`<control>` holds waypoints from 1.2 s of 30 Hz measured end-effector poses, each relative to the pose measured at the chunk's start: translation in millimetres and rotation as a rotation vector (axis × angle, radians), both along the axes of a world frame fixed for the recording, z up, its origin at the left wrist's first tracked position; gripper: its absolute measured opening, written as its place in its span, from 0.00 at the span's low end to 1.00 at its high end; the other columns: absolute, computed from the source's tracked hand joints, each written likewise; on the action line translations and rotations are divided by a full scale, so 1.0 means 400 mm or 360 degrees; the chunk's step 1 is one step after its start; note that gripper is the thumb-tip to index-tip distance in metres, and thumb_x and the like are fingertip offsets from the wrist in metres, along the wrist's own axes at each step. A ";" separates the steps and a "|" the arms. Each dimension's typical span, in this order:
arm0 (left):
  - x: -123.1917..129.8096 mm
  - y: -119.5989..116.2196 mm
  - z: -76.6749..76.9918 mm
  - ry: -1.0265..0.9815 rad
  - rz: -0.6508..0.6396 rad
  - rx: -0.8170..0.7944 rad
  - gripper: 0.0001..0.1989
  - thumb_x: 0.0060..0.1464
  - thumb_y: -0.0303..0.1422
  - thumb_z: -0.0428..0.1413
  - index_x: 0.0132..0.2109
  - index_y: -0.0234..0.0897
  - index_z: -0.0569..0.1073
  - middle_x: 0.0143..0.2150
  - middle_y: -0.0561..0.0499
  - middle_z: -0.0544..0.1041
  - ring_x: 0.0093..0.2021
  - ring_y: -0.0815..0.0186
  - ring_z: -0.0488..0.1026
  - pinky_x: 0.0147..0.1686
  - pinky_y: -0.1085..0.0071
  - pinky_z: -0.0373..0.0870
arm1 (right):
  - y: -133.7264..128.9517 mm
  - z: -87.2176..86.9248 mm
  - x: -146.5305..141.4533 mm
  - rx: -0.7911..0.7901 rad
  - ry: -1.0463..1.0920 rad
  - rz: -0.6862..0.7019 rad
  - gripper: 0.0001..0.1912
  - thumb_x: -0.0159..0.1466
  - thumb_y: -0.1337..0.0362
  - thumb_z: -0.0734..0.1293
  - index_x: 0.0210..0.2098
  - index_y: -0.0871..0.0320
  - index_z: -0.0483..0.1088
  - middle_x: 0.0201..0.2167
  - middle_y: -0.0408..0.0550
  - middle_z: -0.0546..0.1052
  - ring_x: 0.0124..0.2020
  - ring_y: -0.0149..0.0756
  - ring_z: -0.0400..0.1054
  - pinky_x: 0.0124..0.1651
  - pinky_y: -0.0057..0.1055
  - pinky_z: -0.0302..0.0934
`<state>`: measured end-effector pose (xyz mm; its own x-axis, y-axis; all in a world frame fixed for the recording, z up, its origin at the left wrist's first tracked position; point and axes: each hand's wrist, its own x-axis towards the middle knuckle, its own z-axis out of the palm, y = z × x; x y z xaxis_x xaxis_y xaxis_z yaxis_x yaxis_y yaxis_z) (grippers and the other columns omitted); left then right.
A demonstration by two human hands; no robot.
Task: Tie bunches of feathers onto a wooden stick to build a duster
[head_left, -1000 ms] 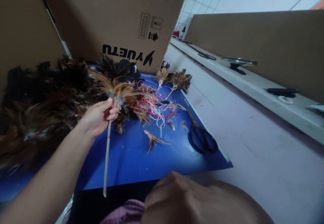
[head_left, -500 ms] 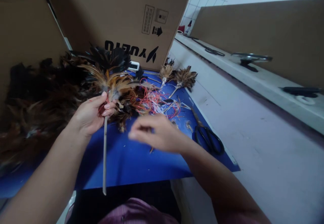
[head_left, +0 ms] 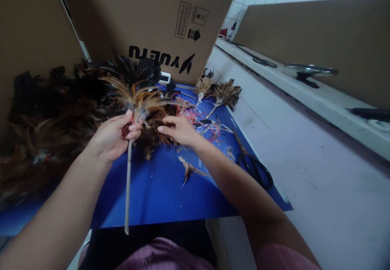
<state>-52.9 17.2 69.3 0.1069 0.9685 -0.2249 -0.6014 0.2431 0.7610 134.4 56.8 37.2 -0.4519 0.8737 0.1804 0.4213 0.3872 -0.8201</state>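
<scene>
My left hand (head_left: pixel 115 138) is closed around the top of a thin pale stick, just below a fan of brown and black feathers; together they form a feather duster (head_left: pixel 128 188). Its stick points down toward the table's front edge. A red strand shows at my left fingers. My right hand (head_left: pixel 180 131) is over brown feathers to the right of the duster, thumb and fingers apart, with nothing visibly gripped. Close behind it lies a tangle of red and white strings (head_left: pixel 195 117). A large heap of dark brown feathers (head_left: pixel 57 136) covers the table's left side.
Two small feather bundles (head_left: pixel 225 93) lie at the back right. Black-handled scissors (head_left: pixel 257 170) rest near the blue table's (head_left: pixel 164 197) right edge. Loose feathers (head_left: pixel 189 168) lie nearer me. A big cardboard box (head_left: pixel 146 18) stands behind, and a white ledge (head_left: pixel 274 72) holds tools.
My right hand has moved forward to the feathers beside the duster, and its fingers have spread. Loose feathers beneath its former place now show. My left hand keeps its hold on the duster.
</scene>
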 end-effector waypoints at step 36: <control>0.099 -0.024 -0.118 0.0328 -0.0343 0.0108 0.14 0.51 0.34 0.60 0.25 0.31 0.66 0.22 0.54 0.62 0.19 0.77 0.57 0.16 0.82 0.48 | -0.203 0.054 0.098 -0.0822 0.1119 -0.0213 0.12 0.52 0.64 0.74 0.32 0.62 0.69 0.24 0.44 0.75 0.24 0.30 0.73 0.19 0.21 0.63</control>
<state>-13.4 7.5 22.3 0.2702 0.9421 -0.1987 -0.3728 0.2927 0.8806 173.4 -24.2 58.7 -0.2727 0.9606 -0.0539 -0.2313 -0.1198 -0.9655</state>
